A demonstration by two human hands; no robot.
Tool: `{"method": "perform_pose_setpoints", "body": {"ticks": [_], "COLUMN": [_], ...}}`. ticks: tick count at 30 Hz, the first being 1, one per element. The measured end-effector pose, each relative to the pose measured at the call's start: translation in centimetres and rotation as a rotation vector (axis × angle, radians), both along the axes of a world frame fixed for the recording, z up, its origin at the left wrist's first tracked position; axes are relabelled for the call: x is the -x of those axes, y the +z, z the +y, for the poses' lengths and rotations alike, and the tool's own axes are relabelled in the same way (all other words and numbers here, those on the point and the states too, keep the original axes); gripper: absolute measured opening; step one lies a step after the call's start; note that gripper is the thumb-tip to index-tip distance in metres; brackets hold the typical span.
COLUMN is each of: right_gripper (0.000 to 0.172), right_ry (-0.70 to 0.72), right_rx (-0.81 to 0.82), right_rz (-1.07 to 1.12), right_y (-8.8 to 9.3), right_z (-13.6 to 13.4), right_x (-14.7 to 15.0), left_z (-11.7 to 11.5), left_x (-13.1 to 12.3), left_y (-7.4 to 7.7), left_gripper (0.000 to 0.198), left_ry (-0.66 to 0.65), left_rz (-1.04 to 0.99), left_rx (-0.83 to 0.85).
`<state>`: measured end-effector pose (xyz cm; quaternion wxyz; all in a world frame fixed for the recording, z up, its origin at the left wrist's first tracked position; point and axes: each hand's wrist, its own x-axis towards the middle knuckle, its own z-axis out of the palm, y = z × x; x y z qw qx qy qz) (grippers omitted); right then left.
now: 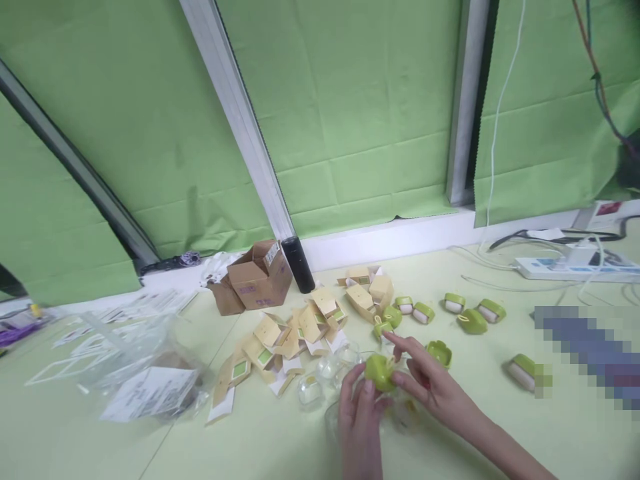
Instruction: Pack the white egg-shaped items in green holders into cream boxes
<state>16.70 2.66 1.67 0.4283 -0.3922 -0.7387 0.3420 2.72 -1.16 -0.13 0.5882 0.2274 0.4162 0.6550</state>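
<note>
Head view: rounded green piece [379, 373], pale loop [391, 363].

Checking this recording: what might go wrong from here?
The green piece is at the fingertips of the left hand and right hand, so it might slip and drop.

Clear containers sit close to the left hand and could get knocked.

The loosely heaped small cartons might slide into those containers if bumped.
</note>
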Motion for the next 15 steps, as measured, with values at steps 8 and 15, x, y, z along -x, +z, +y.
{"method": "perform_pose_setpoints", "body": {"ticks": [8,15], "right_gripper": [0.026,0.024], "right_ry": [-0.045,-0.044], "right_rx": [0.064,0.266], "right_rz": [0.142,0.24], "right_y": [-0.7,-1.5], "right_z": [-0.2,-0.4], "right_x": [0.1,0.5], "left_z": [0.1,-0.5], "left_x": [-0.5,0.0], "left_y": [-0.7,-0.3], "left_gripper": [0.045,0.012], "left_ry": [0.079,0.126], "left_rz": [-0.066,0.547], "left_rx": [0.031,-0.138]}}
